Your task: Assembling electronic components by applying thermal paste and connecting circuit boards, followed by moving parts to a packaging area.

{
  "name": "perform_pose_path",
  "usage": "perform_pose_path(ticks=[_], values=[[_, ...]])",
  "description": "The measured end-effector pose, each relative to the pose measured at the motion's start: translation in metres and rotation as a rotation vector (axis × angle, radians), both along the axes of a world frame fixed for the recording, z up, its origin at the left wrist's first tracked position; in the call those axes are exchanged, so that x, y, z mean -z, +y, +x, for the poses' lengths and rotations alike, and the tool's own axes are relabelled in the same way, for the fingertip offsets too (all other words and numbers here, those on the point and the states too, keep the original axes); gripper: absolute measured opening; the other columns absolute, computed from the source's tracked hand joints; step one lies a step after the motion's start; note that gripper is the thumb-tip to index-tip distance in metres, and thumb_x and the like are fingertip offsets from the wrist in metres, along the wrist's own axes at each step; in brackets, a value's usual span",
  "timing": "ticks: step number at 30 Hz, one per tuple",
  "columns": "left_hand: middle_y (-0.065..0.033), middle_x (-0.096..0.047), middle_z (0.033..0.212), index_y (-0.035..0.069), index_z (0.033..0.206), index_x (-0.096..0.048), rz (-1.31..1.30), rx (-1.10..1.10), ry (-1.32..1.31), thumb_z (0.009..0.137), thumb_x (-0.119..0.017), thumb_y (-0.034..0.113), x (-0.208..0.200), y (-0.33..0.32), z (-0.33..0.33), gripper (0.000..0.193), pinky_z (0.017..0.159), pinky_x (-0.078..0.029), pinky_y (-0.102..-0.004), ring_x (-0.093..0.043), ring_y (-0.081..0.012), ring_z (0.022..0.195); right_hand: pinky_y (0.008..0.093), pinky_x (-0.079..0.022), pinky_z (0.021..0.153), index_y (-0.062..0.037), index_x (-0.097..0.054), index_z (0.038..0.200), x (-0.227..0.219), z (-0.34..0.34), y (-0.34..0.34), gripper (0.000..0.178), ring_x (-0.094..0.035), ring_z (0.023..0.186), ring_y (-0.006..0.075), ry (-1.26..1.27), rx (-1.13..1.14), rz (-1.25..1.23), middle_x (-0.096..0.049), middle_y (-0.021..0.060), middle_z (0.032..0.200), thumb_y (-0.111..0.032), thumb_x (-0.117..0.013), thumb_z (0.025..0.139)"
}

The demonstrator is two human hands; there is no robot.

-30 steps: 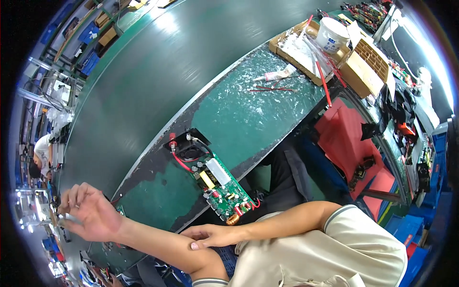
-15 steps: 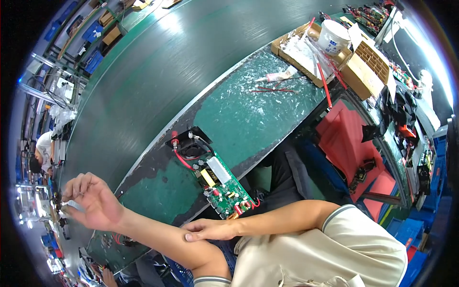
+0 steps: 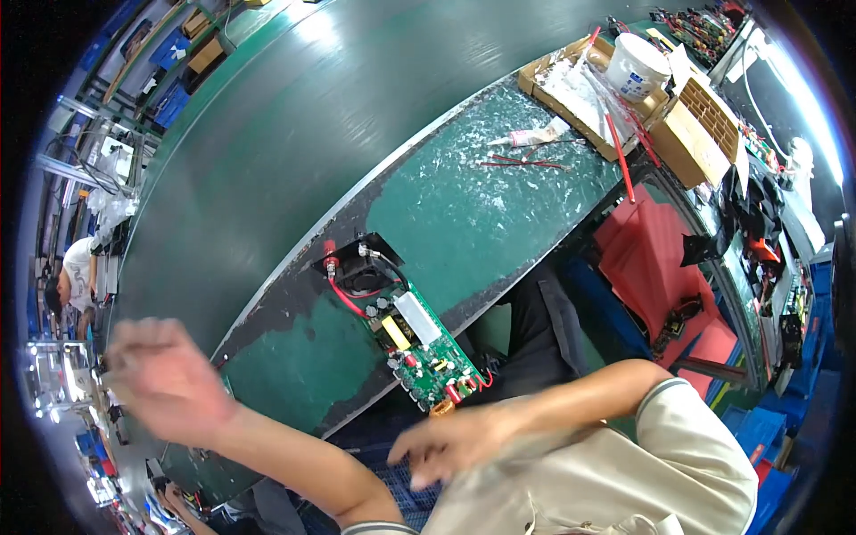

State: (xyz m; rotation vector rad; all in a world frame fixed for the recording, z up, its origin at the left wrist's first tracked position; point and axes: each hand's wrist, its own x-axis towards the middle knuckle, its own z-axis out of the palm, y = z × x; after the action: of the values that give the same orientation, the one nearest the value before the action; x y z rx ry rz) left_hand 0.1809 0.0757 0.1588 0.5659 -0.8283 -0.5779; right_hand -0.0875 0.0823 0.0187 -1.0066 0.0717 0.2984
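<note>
My left hand (image 3: 169, 383) is raised at the left, past the bench edge, and motion smears its fingers. My right hand (image 3: 450, 443) hovers in front of my body, beside the left forearm and apart from it. Its fingers are loosely spread, somewhat blurred, with nothing seen in them. Nearest to it is a green circuit board (image 3: 424, 349) carrying a grey heatsink, a yellow transformer, capacitors and a copper coil at its near end. At its far end a black panel with a fan (image 3: 361, 278) stands attached, with red and black cables running to the board.
A white-stained cardboard tray (image 3: 544, 87), a white bucket (image 3: 637, 67) and a divided carton (image 3: 691, 143) stand at the far right. Before them lie a glue tube (image 3: 535, 135) and red wires (image 3: 526, 163). Red sheets (image 3: 655, 259) hang right. Another person (image 3: 78, 272) works far left.
My right hand has let go of my left forearm and moved right, away from it. My left hand has swung, now blurred. The circuit board stays on the bench.
</note>
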Motion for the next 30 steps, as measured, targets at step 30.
perform_pose_path(ticks=[30], values=[[-0.0139,-0.024,0.149,0.018,0.123,-0.057,0.984,-0.011,-1.737,0.058,-0.083,0.019,0.092,-0.073,-0.110,0.070,0.104,-0.034,-0.0481,-0.029,-0.0380,0.133,0.0396,-0.047,0.079,-0.0034,-0.068,0.082,0.059,0.016,-0.182,0.012,-0.056,0.087,0.0291,-0.102,0.624,-1.358,-0.059,0.0090,0.088,-0.006,-0.067,0.070]])
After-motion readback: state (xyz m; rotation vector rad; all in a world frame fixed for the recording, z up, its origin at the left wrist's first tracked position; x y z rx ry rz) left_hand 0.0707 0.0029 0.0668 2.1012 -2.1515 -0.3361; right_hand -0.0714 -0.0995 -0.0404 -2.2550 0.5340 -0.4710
